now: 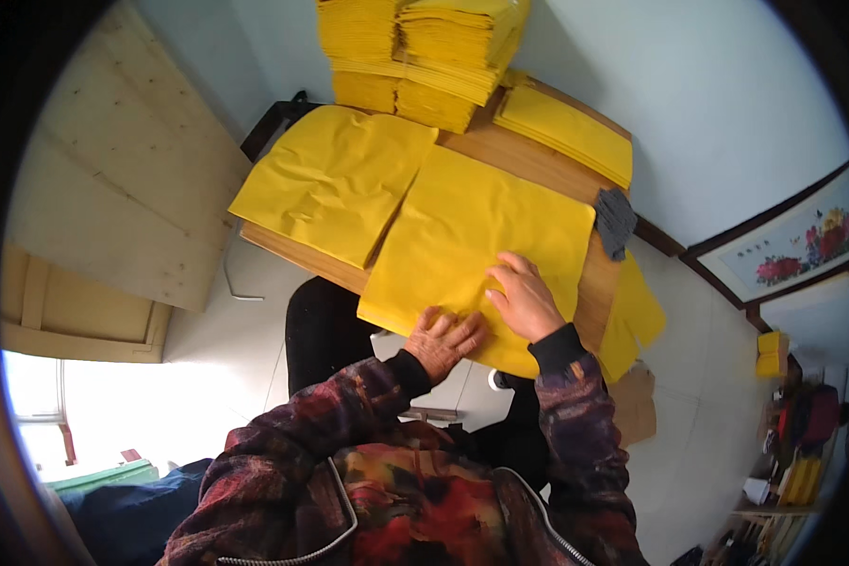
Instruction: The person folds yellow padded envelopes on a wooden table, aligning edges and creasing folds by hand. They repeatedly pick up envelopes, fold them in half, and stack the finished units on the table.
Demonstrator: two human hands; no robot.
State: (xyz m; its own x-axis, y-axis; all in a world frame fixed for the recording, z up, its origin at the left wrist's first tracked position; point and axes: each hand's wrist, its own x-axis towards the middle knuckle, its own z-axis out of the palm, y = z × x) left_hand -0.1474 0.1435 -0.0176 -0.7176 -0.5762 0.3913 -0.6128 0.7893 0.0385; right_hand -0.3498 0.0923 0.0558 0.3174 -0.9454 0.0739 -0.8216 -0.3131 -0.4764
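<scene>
On the wooden table (597, 297), yellow sheet (481, 217) lies under our L hand (442, 342), fingers bent at its near edge (can't tell if pinching), & our R hand (524, 298), thumb/fingers apart, farther in.

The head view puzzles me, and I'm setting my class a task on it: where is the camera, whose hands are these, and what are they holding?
There is no machine here, just a person's bare hands. The camera sits on the person's head and looks down; its fisheye lens bends straight edges near the rim. On the wooden table lie two large yellow sheets, with a tall yellow stack and a lower yellow pile behind them. A grey cloth is at the right edge. The left hand and right hand rest on the right-hand sheet; whether the fingers pinch it, I cannot tell.
</scene>
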